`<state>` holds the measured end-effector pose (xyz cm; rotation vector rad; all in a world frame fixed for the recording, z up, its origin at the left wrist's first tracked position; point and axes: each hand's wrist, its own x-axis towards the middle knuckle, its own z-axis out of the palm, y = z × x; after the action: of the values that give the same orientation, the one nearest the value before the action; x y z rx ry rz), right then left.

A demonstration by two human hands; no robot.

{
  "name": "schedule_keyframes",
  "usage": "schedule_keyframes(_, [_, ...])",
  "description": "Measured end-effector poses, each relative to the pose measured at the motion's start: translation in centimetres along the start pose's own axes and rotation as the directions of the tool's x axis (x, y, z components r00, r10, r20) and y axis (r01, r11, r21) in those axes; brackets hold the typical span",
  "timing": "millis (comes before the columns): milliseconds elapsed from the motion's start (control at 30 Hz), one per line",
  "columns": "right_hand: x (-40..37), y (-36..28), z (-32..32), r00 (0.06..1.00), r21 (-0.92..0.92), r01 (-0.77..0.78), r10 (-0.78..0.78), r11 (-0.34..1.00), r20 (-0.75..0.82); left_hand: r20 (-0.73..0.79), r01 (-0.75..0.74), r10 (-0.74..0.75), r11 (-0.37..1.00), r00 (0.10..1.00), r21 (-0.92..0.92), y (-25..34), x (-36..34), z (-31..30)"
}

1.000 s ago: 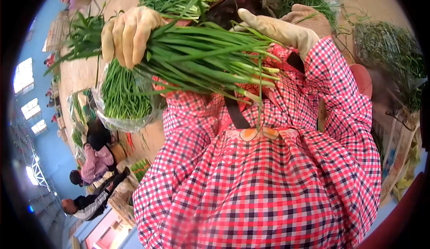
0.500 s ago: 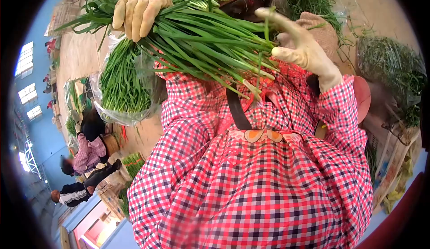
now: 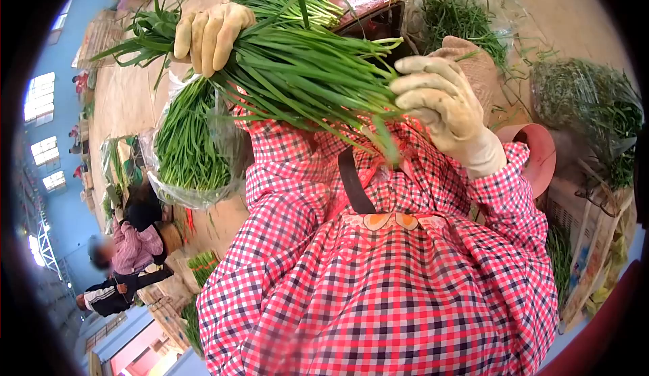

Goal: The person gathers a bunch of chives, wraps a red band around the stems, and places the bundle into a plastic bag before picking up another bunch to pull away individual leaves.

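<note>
My left hand point(image 3: 213, 38), in a cream glove, is closed around the leafy end of a bunch of garlic chives point(image 3: 304, 72). The bunch lies sideways across the front of my body, its pale stalk ends to the right. At those ends is my gloved right hand point(image 3: 446, 102), fingers bent together against the stalks; its thumb is hidden. A loose, blurred leaf hangs below the stalk ends. More garlic chives point(image 3: 284, 1) lie just beyond the bunch. Under my left hand, chives point(image 3: 193, 139) fill a clear plastic bag point(image 3: 196, 195).
Loose green leaves point(image 3: 460, 21) lie on plastic at upper right, with a wrapped green heap point(image 3: 581, 99) farther right. A pink tub point(image 3: 537, 160) and a crate point(image 3: 574, 220) stand by my right arm. Two people point(image 3: 135, 247) are at far left.
My right hand has gone from spread fingers to bent fingers against the stalk ends, slightly lower. My left hand keeps its hold on the bunch. The view has shifted a little.
</note>
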<state>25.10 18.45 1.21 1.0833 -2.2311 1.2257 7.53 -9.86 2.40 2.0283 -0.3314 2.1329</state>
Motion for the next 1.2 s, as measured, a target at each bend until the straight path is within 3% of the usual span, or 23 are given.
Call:
schedule_keyframes(133, [-1.6, -0.4, -3.0, 0.983, 0.061, -0.141, 0.132, 0.988, 0.124, 0.056, 0.045, -0.043, 0.998, 0.998, -0.035, -0.5, 0.2, -0.9])
schedule_keyframes(233, [-3.6, -0.2, -6.0, 0.911, 0.06, -0.387, 0.372, 0.92, 0.175, 0.02, 0.023, -0.024, 1.0, 1.0, 0.014, -0.2, -0.1, -0.7])
schedule_keyframes(300, [-5.4, 0.9, -7.3, 0.725, -0.125, -0.644, 0.654, 0.755, 0.217, 0.012, 0.042, -0.042, 0.999, 0.999, -0.001, 0.2, 0.0, -0.8])
schedule_keyframes(333, [-6.9, 2.1, -6.8, 0.56, 0.247, -0.818, 0.816, 0.519, 0.141, 0.004, 0.051, -0.051, 0.999, 0.999, -0.017, 0.2, 0.0, -0.8])
schedule_keyframes(433, [-6.8, 4.7, -9.2, 0.564, 0.273, -0.814, 0.81, 0.513, 0.158, -0.032, -0.078, 0.076, 0.993, 0.997, -0.092, -1.4, 0.2, -0.6])
schedule_keyframes(467, [-6.9, 5.1, -9.8, 0.569, 0.273, -0.807, 0.814, 0.524, 0.118, -0.086, -0.059, 0.055, 0.998, 0.995, -0.038, -0.7, 0.0, -0.1])
schedule_keyframes(533, [-7.1, 5.7, -9.9, 0.579, 0.282, -0.79, 0.813, 0.544, 0.054, 0.012, -0.072, 0.073, 0.994, 0.997, -0.087, -0.4, 0.5, -0.8])
schedule_keyframes(567, [-7.3, 5.9, -10.3, 0.583, 0.15, -0.804, 0.813, 0.576, 0.001, 0.057, -0.036, 0.041, 0.996, 0.998, -0.085, 0.1, 0.5, -0.8])
schedule_keyframes(633, [-5.9, 6.7, -11.6, 0.459, -0.086, -0.889, 0.869, 0.45, -0.188, 0.052, -0.022, 0.024, 0.999, 0.998, -0.047, 1.1, 0.3, -0.7])
schedule_keyframes(667, [-6.0, 7.8, -11.6, 0.567, -0.347, -0.814, 0.766, 0.465, -0.303, 0.053, -0.015, 0.017, 0.999, 0.998, -0.031, 1.4, 0.4, -0.7])
schedule_keyframes(733, [-6.0, 9.7, -11.9, 0.793, -0.786, -0.549, 0.474, 0.283, -0.384, 0.015, -0.038, 0.039, 0.999, 0.999, -0.036, 0.8, 0.6, -0.3])
schedule_keyframes(800, [-3.0, 7.1, -10.2, 0.817, -0.478, -0.574, 0.509, 0.665, -0.272, -0.038, -0.049, 0.047, 0.998, 0.998, -0.042, 0.2, 0.7, 0.1])
schedule_keyframes(833, [-1.2, 5.6, -8.8, 0.831, -0.263, -0.556, 0.513, 0.789, -0.215, -0.048, -0.057, 0.055, 0.996, 0.997, -0.062, 0.0, 0.7, 0.2])
schedule_keyframes(900, [1.8, 4.1, -6.2, 0.816, 0.257, -0.557, 0.578, 0.79, -0.005, -0.063, -0.077, 0.071, 0.991, 0.995, -0.108, -0.7, 0.6, -0.1])
schedule_keyframes(933, [2.4, 2.5, -5.5, 0.776, 0.339, -0.593, 0.631, 0.73, -0.002, -0.118, -0.097, 0.087, 0.992, 0.989, -0.084, -1.1, 0.4, 0.4])
schedule_keyframes(967, [3.1, 0.9, -4.7, 0.732, 0.419, -0.619, 0.681, 0.664, 0.001, -0.07, -0.085, 0.079, 0.992, 0.994, -0.094, -1.2, 0.6, 0.1])
schedule_keyframes(1067, [1.9, -0.8, -3.7, 0.828, 0.289, -0.543, 0.56, 0.788, 0.029, 0.101, -0.003, 0.008, 0.999, 0.995, -0.051, 0.5, 0.8, -1.2])
schedule_keyframes(1100, [1.3, -1.6, -3.5, 0.81, 0.201, -0.587, 0.572, 0.784, 0.131, 0.096, -0.008, 0.011, 0.999, 0.995, -0.034, 0.9, 0.5, -1.2])
schedule_keyframes(1200, [0.3, -2.1, -0.4, 0.907, -0.089, -0.42, 0.414, 0.903, -0.073, 0.126, -0.044, 0.046, 0.999, 0.991, -0.021, 1.4, 0.1, -1.4])
